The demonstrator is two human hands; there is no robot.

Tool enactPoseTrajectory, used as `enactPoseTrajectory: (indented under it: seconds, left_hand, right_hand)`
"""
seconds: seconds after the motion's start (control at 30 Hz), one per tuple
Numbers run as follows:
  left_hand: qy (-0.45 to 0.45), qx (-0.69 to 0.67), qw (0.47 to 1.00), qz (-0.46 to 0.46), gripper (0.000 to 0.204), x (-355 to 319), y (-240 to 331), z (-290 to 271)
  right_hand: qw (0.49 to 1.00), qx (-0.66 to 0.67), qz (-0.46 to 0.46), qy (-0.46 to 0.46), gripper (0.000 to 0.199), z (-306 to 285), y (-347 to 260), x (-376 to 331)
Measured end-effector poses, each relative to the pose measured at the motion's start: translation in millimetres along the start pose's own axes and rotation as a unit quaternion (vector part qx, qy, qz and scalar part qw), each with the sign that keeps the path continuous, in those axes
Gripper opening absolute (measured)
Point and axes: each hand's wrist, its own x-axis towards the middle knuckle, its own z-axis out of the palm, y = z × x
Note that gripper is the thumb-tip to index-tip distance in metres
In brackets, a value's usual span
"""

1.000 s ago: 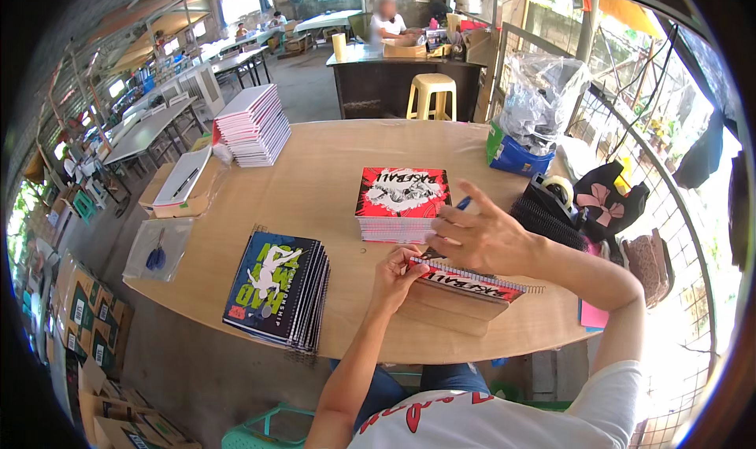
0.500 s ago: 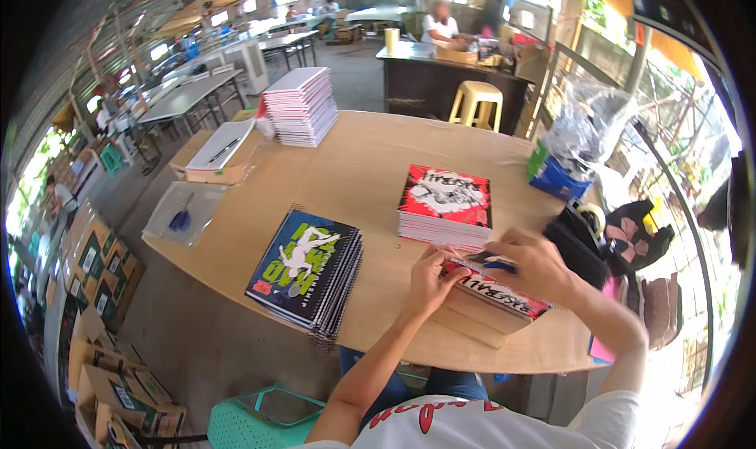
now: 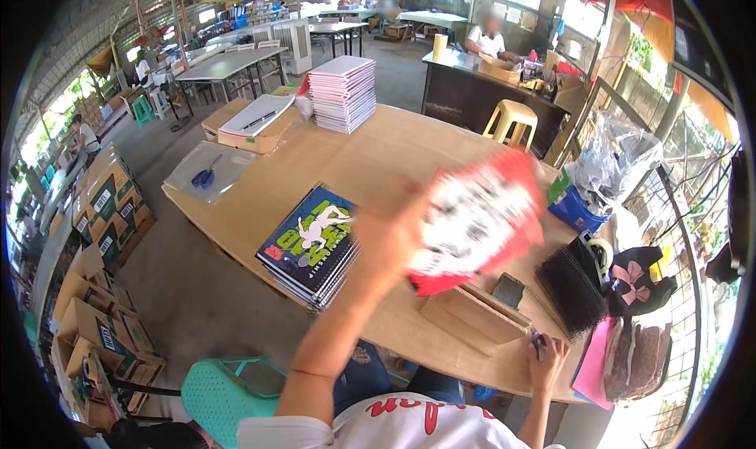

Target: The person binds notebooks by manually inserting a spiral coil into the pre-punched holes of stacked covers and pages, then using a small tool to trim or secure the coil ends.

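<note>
My left hand (image 3: 391,240) is raised over the wooden table (image 3: 394,146) and grips a red-and-white notebook (image 3: 479,219), which is blurred in mid-air. Left of it a stack of dark blue notebooks (image 3: 309,246) lies by the table's near edge. Below the lifted notebook sits a low cardboard stand (image 3: 471,314). My right hand (image 3: 549,356) rests at the near right edge of the table, its fingers closed on a small blue pen (image 3: 537,341). A pile of black spiral-bound books (image 3: 570,288) lies just beyond it.
A tall stack of pink-and-white notebooks (image 3: 342,92) stands at the far side, beside a cardboard tray (image 3: 250,124) and a clear sleeve with blue scissors (image 3: 206,174). Bags and a blue pack (image 3: 575,206) crowd the right. A teal chair (image 3: 235,388) and cartons (image 3: 98,213) stand on the floor at left.
My left hand has lifted the red notebook off the cardboard stand and swung it up and leftward. My right hand has dropped back to the table's near edge.
</note>
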Motion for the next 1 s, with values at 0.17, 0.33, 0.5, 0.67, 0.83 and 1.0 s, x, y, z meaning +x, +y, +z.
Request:
enactPoseTrajectory:
  seconds: [0.17,0.33,0.5,0.67,0.83,1.0]
  left_hand:
    - [0.003,0.107,0.971,-0.213,0.030,1,-99,-106]
    - [-0.171,0.340,0.820,-0.427,0.028,-59,-144,-108]
    - [-0.153,0.356,0.838,-0.384,0.030,-89,-161,-99]
    - [-0.046,0.285,0.935,-0.206,0.037,-52,-91,-71]
    - [-0.190,-0.063,0.947,-0.252,0.039,7,-48,84]
    - [-0.345,0.120,0.866,-0.341,0.064,8,-195,206]
  right_hand:
    - [0.999,-0.024,0.021,0.003,0.041,4,-9,-8]
    - [0.998,-0.043,0.027,-0.028,0.044,-3,-15,-6]
    - [0.998,0.057,0.003,0.039,0.060,-6,-27,0]
    - [0.931,0.359,0.013,0.061,0.070,-16,-110,23]
    - [0.963,0.263,-0.063,-0.004,0.054,18,-108,60]
    - [0.955,0.275,-0.110,-0.013,0.048,27,-125,67]
